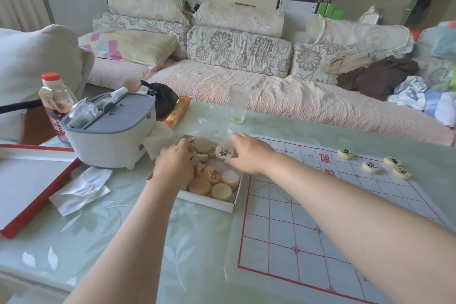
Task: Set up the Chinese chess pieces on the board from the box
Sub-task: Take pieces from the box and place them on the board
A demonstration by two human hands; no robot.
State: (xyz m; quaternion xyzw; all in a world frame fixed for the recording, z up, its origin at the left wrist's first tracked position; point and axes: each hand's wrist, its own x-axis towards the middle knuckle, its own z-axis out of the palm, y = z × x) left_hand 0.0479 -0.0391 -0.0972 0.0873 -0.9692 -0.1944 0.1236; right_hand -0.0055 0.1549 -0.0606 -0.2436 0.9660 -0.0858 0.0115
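Right hand (246,153) pinching piece (224,152) above box (206,201), left hand (174,164) grip unclear, glass (238,103) behind

Centre frame: white box (207,201) of wooden pieces (229,177) on the surface (123,242). Left hand (174,165) is down among them, grip unclear. Right hand (249,154) pinches a black-marked piece (224,152) over the box's far end. Right of frame: board (320,217), four lettered discs (346,153) near its far edge.

board (320,217) cut off below, left hand (175,165) hiding box (207,201)
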